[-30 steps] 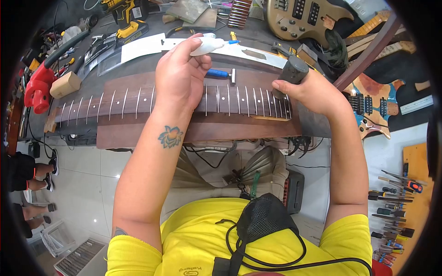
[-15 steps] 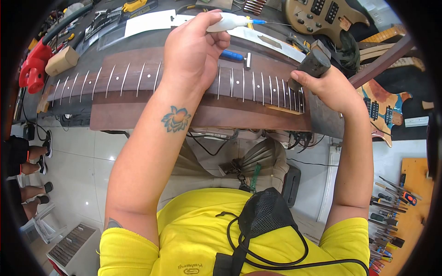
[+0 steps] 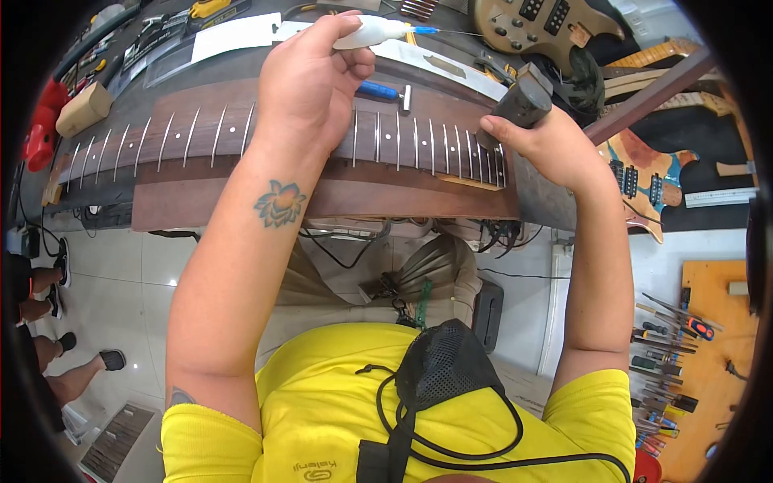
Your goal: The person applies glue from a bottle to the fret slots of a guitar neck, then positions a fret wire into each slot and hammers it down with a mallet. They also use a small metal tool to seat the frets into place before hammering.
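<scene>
A guitar neck (image 3: 389, 153) with a dark fretboard, metal frets and white dots lies across the bench, face up. My left hand (image 3: 310, 84) is closed around a white squeeze bottle (image 3: 366, 32) with a blue tip and thin needle pointing right, above the neck's middle. Closed on a dark cylindrical block (image 3: 523, 106), shaped like a hammer head, my right hand (image 3: 555, 145) is over the closely spaced frets at the neck's right end. The block's lower end overlaps the fretboard there. Below my left hand lies a blue-handled tool (image 3: 380, 90) with a metal crosspiece.
The neck rests over a brown sheet (image 3: 241, 201) at the bench edge. A tan wooden block (image 3: 84, 110) and red tool (image 3: 39, 145) stand left. Guitar bodies (image 3: 555, 28) lie behind and right. A rack of hand tools (image 3: 668, 354) is lower right; people's legs (image 3: 80, 378) show left.
The whole view has shifted, so the bench and both arms appear further left. Both hands keep their holds and poses. One bystander's foot at the left has stepped out.
</scene>
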`<state>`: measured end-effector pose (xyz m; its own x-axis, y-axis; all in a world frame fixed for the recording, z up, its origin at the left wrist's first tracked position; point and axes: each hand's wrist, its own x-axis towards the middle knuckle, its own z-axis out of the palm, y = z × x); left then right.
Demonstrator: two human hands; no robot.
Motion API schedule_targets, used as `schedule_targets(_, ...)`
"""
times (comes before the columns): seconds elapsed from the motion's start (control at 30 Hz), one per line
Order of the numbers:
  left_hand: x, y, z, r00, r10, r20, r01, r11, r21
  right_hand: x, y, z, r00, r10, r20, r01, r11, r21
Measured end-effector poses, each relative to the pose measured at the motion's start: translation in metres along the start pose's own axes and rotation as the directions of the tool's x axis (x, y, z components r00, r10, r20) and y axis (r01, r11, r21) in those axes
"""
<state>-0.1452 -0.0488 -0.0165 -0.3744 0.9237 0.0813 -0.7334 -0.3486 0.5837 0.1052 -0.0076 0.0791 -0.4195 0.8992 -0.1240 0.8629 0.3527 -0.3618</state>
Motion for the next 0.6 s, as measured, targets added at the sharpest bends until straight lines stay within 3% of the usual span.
schedule_targets(0.27,0.006,-0.003,-0.005,1.0,0.008,0.027,-0.007,1.0,-0.022,-0.014,0.006,0.005,0.994,-0.065,-0.084,0.064,0.998,-0.01)
schedule_targets(0.37,0.003,-0.003,-0.003,1.0,0.006,0.018,-0.006,1.0,-0.011,-0.025,0.009,0.008,0.998,0.041,-0.049,-0.04,0.999,0.021)
schedule_targets(0.43,0.003,-0.001,-0.003,1.0,0.012,0.015,-0.012,1.0,0.004,-0.031,0.016,0.012,0.99,0.002,-0.141,0.016,0.991,0.129)
schedule_targets(0.6,0.007,-0.002,-0.006,0.998,0.003,0.064,-0.007,0.997,0.076,-0.037,0.019,0.012,0.99,0.02,-0.141,0.007,0.982,0.189)
